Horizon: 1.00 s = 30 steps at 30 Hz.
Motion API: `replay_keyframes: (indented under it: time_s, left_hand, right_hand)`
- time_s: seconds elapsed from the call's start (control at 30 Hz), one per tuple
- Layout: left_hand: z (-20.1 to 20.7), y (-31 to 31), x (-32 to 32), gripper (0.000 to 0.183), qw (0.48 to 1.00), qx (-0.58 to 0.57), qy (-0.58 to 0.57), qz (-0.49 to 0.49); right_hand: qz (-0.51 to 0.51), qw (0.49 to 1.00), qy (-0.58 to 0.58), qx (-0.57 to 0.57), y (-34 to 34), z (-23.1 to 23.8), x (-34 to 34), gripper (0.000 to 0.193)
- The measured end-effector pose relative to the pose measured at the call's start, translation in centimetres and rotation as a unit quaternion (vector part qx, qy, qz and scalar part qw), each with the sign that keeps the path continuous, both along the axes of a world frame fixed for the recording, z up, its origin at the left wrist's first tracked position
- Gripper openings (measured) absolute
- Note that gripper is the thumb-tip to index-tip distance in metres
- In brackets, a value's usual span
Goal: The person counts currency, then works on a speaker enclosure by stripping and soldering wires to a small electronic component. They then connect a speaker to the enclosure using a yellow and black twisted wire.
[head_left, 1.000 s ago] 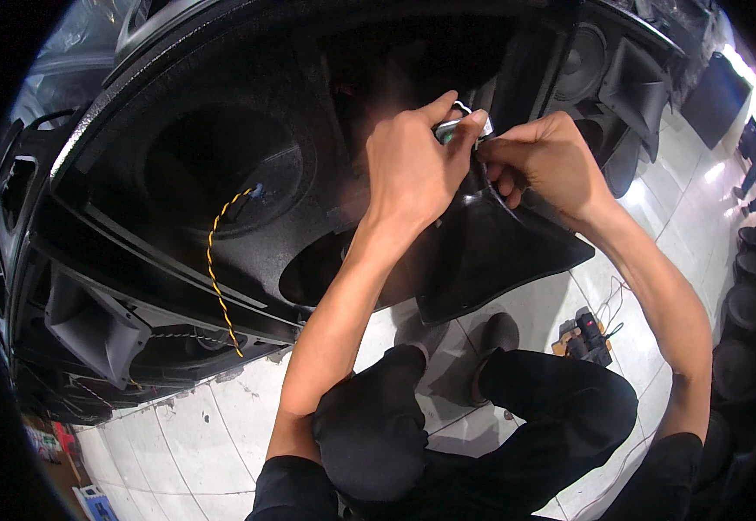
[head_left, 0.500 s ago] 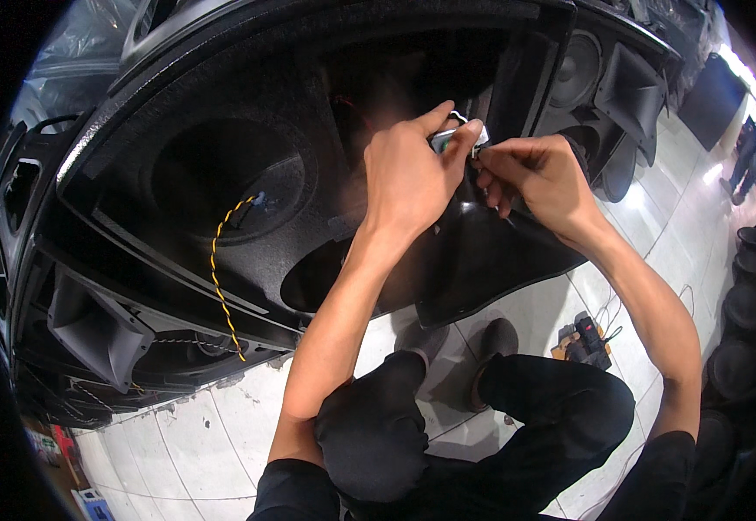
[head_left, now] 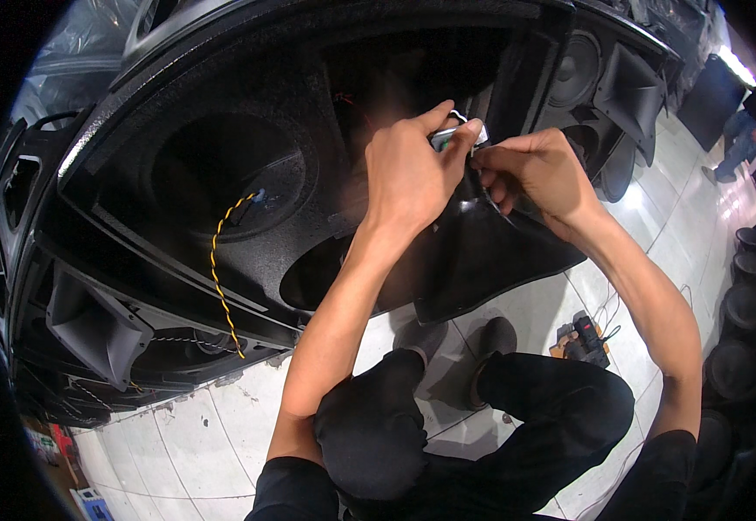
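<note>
My left hand [head_left: 408, 174] is closed on a small pale plate-like part [head_left: 482, 133] with a bit of green on it. A short white wire [head_left: 458, 114] loops up from that part; its exact kind I cannot make out. Close beside it, my right hand [head_left: 541, 172] pinches something small and dark at the part's near edge, mostly covered by the fingers. Both hands are over the opening of a large black speaker cabinet [head_left: 247, 95]. From the cabinet's round hole [head_left: 182, 174] a twisted yellow-and-black wire [head_left: 215, 260] hangs out over the front.
Horn speakers [head_left: 100, 326] stand at the left, and another horn [head_left: 630, 91] with a round speaker [head_left: 576, 69] at the far right. On the tiled floor [head_left: 195, 443] lies a dark tool-like object [head_left: 582, 341] with cables. Round black parts [head_left: 734, 365] line the right side; a person [head_left: 738, 143] is beyond.
My right hand has shifted slightly while staying pinched at the part. The left hand keeps its hold. The distant person at the far right has moved further into view.
</note>
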<state>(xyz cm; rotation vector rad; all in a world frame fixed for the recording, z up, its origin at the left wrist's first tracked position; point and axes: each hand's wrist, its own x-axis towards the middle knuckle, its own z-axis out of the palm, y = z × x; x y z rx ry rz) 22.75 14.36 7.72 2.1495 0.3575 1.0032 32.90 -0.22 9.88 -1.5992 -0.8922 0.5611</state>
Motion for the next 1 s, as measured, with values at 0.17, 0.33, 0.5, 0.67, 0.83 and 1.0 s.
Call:
replay_keyframes:
  time_s: [0.17,0.33,0.5,0.67,0.83,1.0]
  left_hand:
    - [-0.1,0.1,-0.1,0.045,1.0,-0.001,-0.006,0.009]
    - [-0.2,0.3,-0.1,0.045,1.0,0.006,-0.008,0.009]
    - [0.1,-0.3,-0.1,0.047,0.999,0.028,0.001,0.021]
    - [0.4,-0.3,-0.6,0.042,1.0,-0.016,-0.003,0.022]
    - [0.2,-0.6,0.0,0.04,0.999,-0.004,-0.009,0.04]
    - [0.7,-0.7,-0.1,0.041,0.999,-0.017,-0.008,0.033]
  right_hand:
    - [-0.009,1.0,0.015,0.006,0.1,-0.7,-0.3,0.019]
    - [-0.007,0.999,-0.049,0.019,0.3,-0.9,-0.4,0.019]
    - [-0.029,0.999,-0.003,0.022,0.0,-0.8,-0.2,0.017]
    - [-0.042,0.98,-0.193,0.021,0.6,-2.2,-0.4,0.024]
    - [-0.043,0.781,-0.604,0.15,0.9,-3.7,0.2,0.01]
    - [-0.04,0.778,-0.626,0.038,0.8,-2.7,-0.9,0.017]
